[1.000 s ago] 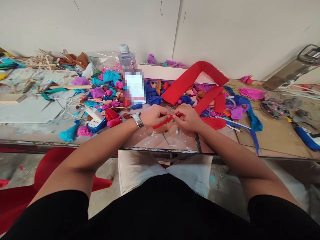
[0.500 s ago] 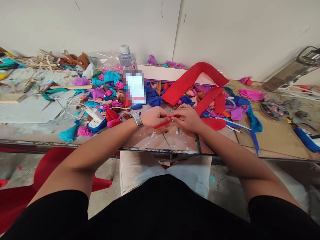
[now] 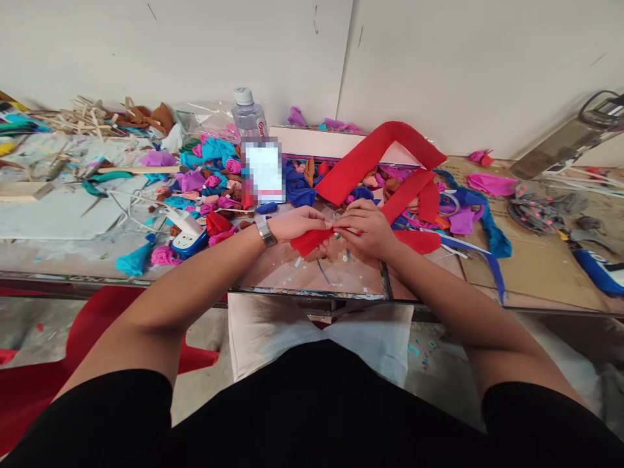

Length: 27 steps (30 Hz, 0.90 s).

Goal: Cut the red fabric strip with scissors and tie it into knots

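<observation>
A strip of red crepe paper [image 3: 311, 241] is held between my two hands, just above the front of the table. My left hand [image 3: 298, 224], with a metal watch at the wrist, is closed on it, thumb on top. The fingertips of my right hand [image 3: 364, 227] pinch the strip's right end close to the left fingertips. Longer red strips [image 3: 377, 159] lie folded behind my right hand, and a rounded red piece [image 3: 416, 241] rests beside its wrist.
Behind my hands spreads a heap of colourful crumpled paper pieces [image 3: 214, 156]. A clear bottle [image 3: 248, 117] and a lit phone [image 3: 264, 170] stand in it. To the left are a blue-and-white power strip [image 3: 189, 242] and green-handled pliers [image 3: 104, 181]. Cardboard [image 3: 531, 260] lies at right.
The red strip between my hands has turned, so more of its flat face shows. My left hand has shifted slightly left, its fingers now showing beneath the strip. The right hand stays nearly in place.
</observation>
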Motion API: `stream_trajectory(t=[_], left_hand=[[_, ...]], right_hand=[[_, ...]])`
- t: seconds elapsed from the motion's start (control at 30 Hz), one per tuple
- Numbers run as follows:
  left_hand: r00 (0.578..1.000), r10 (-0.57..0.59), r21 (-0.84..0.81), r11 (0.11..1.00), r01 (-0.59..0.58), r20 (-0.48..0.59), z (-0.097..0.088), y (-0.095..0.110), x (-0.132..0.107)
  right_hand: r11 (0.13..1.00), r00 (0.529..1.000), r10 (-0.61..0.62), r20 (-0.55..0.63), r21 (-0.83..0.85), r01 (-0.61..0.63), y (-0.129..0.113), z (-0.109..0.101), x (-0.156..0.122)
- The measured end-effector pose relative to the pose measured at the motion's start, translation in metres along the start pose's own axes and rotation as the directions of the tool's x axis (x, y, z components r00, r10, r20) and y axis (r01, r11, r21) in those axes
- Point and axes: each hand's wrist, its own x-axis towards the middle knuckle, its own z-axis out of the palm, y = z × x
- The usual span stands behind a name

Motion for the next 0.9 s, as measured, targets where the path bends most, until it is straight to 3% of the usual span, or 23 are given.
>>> stream_trajectory(t=[0.3,0.4,0.5,0.63,0.7,0.9], left_hand=[[0.998,0.037,0.136,0.99,-0.029,-0.058,0.001,0.002,0.002],[0.992,0.101,0.298,0.952,-0.074,-0.074,0.002,0.005,0.0],[0.97,0.214,0.519,0.846,-0.125,-0.115,0.005,0.007,-0.002],[0.901,0.417,0.805,0.572,-0.158,-0.12,0.007,0.006,-0.002],[0.886,0.457,0.869,0.467,-0.161,-0.081,0.007,0.005,-0.002],[0.884,0.465,0.898,0.409,-0.164,-0.05,0.008,0.0,0.0]], right_hand=[[0.997,1.0,0.021,0.011,-0.075,-0.02,-0.006,0.0,0.001],[0.994,0.998,0.065,0.024,-0.089,-0.063,-0.009,0.001,0.001],[0.99,0.995,0.096,0.017,-0.101,-0.094,-0.01,0.002,0.001],[0.982,0.992,0.127,-0.008,-0.138,-0.127,-0.011,0.004,0.0],[0.981,0.991,0.136,-0.012,-0.142,-0.136,-0.011,0.004,-0.001],[0.979,0.992,0.126,0.027,-0.165,-0.119,-0.014,0.004,0.0]])
